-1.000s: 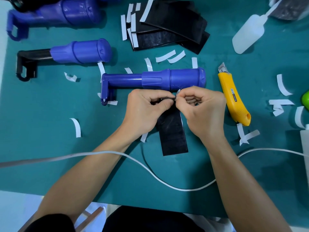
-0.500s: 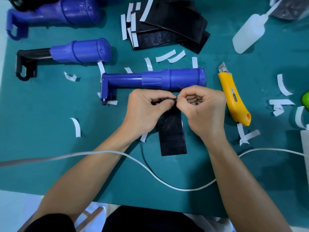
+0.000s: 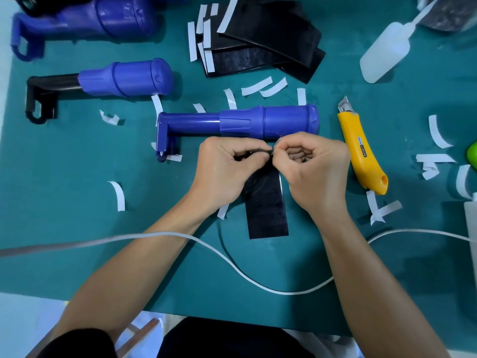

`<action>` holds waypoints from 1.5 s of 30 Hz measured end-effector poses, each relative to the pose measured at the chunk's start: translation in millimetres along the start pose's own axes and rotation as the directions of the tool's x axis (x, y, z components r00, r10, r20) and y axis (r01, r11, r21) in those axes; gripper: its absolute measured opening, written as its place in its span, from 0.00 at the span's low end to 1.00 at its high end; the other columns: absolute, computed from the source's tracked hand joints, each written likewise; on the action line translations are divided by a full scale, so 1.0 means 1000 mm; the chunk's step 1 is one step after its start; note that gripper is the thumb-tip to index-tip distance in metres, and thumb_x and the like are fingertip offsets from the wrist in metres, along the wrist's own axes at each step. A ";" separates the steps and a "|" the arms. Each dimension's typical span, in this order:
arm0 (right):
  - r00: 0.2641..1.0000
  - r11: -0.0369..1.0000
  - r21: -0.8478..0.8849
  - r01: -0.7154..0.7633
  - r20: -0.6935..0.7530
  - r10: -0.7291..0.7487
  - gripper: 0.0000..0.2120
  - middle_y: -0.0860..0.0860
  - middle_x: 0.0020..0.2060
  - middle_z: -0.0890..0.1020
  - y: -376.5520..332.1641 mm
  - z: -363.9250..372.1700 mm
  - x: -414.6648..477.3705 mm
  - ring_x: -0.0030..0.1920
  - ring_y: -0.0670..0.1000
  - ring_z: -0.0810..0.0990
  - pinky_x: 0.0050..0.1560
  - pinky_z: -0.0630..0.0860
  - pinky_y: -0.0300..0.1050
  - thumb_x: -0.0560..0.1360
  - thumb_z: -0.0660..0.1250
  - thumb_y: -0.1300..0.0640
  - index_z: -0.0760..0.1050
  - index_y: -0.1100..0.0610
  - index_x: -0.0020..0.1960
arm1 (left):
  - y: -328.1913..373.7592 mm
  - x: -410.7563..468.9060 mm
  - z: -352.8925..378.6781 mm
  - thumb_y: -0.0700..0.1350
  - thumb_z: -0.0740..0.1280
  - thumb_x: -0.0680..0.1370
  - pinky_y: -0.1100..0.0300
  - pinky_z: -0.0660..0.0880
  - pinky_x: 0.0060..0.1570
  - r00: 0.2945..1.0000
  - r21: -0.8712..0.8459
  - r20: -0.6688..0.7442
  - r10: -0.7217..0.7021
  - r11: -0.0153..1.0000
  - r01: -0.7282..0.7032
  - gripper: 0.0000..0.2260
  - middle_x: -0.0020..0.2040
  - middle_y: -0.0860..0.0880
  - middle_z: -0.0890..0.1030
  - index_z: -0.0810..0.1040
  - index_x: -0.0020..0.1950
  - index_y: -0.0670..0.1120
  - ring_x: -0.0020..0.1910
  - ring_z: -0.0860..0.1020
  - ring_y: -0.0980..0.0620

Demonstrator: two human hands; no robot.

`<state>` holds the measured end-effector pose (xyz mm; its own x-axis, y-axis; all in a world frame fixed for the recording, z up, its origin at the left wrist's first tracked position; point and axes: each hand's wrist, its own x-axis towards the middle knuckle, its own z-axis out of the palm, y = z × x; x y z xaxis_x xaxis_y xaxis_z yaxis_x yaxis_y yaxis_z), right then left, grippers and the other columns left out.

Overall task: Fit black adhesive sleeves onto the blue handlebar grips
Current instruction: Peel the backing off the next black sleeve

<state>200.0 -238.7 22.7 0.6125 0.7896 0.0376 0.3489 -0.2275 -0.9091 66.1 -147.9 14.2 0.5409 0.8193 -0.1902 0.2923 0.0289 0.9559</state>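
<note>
Sleeve [image 3: 267,210] pinched at its far edge by my left hand [image 3: 227,171] and right hand [image 3: 315,169]; blue grip [image 3: 268,121] lies crosswise just beyond it.

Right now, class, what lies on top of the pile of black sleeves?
White paper strips lie across the left end of the pile. How many sleeves lie underneath cannot be seen: the upper ones cover them.

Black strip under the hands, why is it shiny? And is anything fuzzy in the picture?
Head view: the black strip is glossy and reflects light, with a bright line along its right edge. Head view: the white cable turns grey and blurry towards the frame's left edge. Head view: the left hand and right hand pinching the strip look sharp.
</note>
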 end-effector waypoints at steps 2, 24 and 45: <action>1.000 1.000 0.002 0.003 0.002 -0.003 0.05 0.51 0.32 0.84 0.001 0.000 0.000 0.31 0.48 0.80 0.35 0.78 0.41 0.72 0.73 0.68 0.86 0.60 0.40 | -0.001 0.000 0.000 0.40 0.75 0.74 0.40 0.83 0.47 1.000 0.004 0.001 0.002 1.000 -0.002 0.09 0.43 0.52 0.88 0.88 0.48 0.53 0.43 0.86 0.40; 1.000 1.000 0.008 -0.006 0.003 0.006 0.05 0.48 0.35 0.86 0.001 0.001 0.001 0.34 0.48 0.83 0.38 0.81 0.40 0.73 0.75 0.67 0.87 0.57 0.43 | -0.003 0.000 -0.002 0.40 0.75 0.75 0.44 0.84 0.47 1.000 0.019 -0.005 0.013 1.000 -0.013 0.10 0.42 0.54 0.88 0.87 0.47 0.56 0.42 0.86 0.44; 0.997 0.995 0.065 -0.074 0.011 0.073 0.08 0.44 0.33 0.84 0.002 0.004 0.002 0.33 0.43 0.82 0.37 0.77 0.33 0.71 0.73 0.69 0.85 0.58 0.41 | -0.005 0.001 0.000 0.39 0.75 0.75 0.45 0.84 0.48 1.000 0.032 -0.002 0.020 0.999 -0.020 0.10 0.43 0.55 0.88 0.88 0.47 0.55 0.43 0.87 0.44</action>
<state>199.3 -235.1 19.0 0.6289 0.7768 -0.0336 0.2563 -0.2478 -0.9343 65.2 -146.9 8.8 0.5451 0.8208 -0.1706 0.3068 -0.0059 0.9517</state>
